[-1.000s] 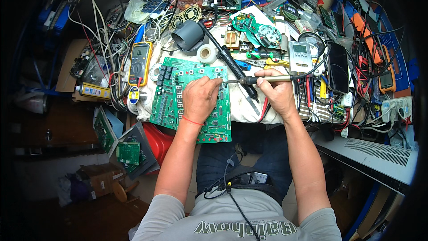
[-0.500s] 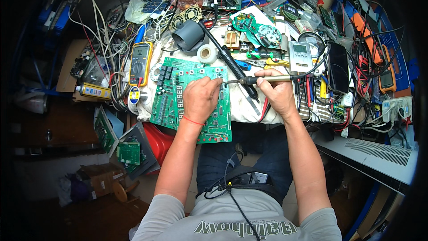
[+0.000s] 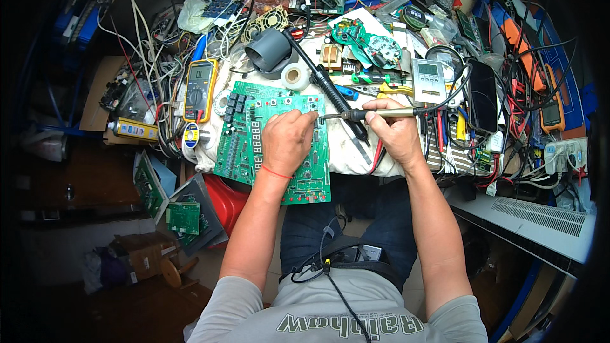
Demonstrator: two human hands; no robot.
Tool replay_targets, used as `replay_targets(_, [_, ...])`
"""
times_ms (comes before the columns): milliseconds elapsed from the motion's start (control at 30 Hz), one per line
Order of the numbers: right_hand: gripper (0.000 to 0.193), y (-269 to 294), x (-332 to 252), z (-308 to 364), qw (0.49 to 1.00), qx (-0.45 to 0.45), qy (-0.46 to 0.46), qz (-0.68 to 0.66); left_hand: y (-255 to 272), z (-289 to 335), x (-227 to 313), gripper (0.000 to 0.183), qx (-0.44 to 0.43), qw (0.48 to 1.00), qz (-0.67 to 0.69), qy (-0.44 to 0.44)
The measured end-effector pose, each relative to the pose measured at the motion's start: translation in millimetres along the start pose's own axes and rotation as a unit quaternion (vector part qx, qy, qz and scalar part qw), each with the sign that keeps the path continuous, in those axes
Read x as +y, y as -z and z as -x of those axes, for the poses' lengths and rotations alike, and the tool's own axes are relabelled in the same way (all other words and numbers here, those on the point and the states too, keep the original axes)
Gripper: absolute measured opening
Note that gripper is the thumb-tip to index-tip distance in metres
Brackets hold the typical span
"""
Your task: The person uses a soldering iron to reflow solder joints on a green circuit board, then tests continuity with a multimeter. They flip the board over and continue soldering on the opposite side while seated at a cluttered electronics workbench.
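A green circuit board (image 3: 311, 187) lies on the pale cloth of the bench, its near end reaching past the front edge. My left hand (image 3: 286, 140) rests over the board's middle, fingers curled and pressed together near its right side; what they pinch, if anything, is hidden. In my right hand (image 3: 397, 136) is a soldering iron (image 3: 397, 112), held almost level and pointing left. Its tip is close to my left fingertips at the board's upper right edge; whether it touches a part cannot be made out. A digit display (image 3: 257, 136) shows beside my left hand.
Left of the board lies a yellow multimeter (image 3: 200, 89). Behind the board are a white roll (image 3: 294, 76), a grey cylinder (image 3: 269, 51) and a black ribbed tool (image 3: 330, 92). Pliers (image 3: 395, 89), a grey screened device (image 3: 428, 82), a black phone (image 3: 481, 96) and tangled leads crowd the right.
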State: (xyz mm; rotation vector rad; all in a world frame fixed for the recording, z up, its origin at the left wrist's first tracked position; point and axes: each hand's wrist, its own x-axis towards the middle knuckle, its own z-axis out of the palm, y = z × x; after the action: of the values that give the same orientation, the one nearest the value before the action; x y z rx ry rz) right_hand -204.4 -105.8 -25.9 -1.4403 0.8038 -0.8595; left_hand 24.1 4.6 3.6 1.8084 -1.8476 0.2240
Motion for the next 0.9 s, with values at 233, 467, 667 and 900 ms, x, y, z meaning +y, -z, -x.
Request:
replay_targets(233, [0.022, 0.7, -0.4, 0.3, 1.0, -0.004, -0.007, -0.003, -0.4, 0.4, -0.6, 0.016, -0.004, 1.0, 0.002, 0.003])
replay_targets(467, [0.018, -1.7, 3.6, -0.3, 1.0, 0.012, 0.003, -0.023, 0.0, 0.6, -0.5, 0.015, -0.011, 1.0, 0.002, 0.008])
replay_targets(667, [0.022, 2.5, 2.4, 1.1, 0.999, 0.025, 0.024, -0.024, -0.8, -1.2, -0.7, 0.014, 0.009, 1.0, 0.013, -0.003])
replay_targets(900, [0.021, 1.5, 2.2, 0.7, 1.0, 0.02, 0.001, -0.003, -0.8, 0.8, -0.9, 0.015, -0.009, 1.0, 0.004, 0.01])
